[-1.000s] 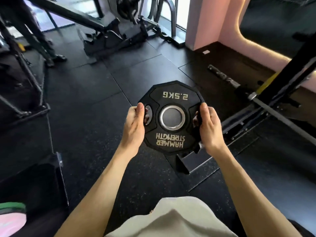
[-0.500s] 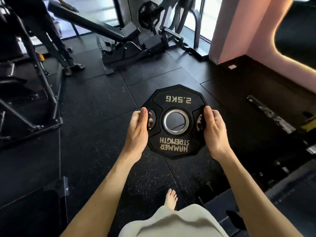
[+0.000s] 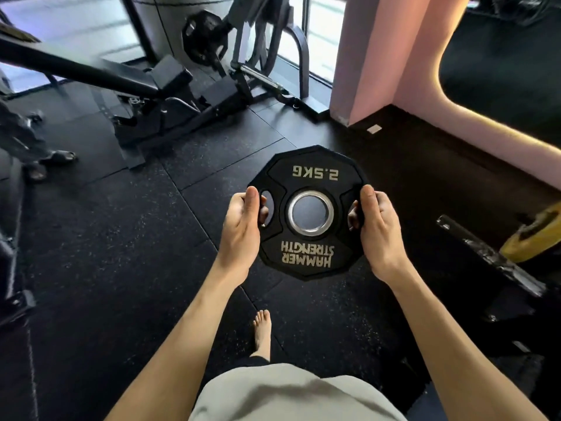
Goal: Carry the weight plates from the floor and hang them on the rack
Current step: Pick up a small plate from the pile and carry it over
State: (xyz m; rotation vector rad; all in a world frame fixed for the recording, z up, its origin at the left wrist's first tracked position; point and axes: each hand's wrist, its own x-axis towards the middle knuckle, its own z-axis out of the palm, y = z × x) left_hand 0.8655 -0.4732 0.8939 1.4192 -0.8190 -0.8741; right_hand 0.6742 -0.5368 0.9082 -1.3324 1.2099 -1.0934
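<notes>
A black 2.5 kg weight plate [image 3: 306, 174] with gold lettering and a steel centre ring is held flat in front of me, above the floor. My left hand [image 3: 241, 230] grips its left edge, fingers through the left handle slot and thumb on top. My right hand [image 3: 379, 230] grips the right edge the same way. Far ahead, another black plate [image 3: 204, 38] hangs on a peg of a grey upright rack [image 3: 264, 34] by the window.
Black rubber floor tiles [image 3: 121, 238] spread around me. An incline bench [image 3: 142, 86] stands ahead on the left. A pink pillar [image 3: 373, 56] and wall lie to the right. A barbell sleeve with a yellow plate [image 3: 537, 235] is at the right edge. My bare foot [image 3: 262, 329] is below.
My view has swung left and forward: the frame and barbell on the right slid toward the right edge, and the bench and far rack came closer. Both hands kept their grip on the plate.
</notes>
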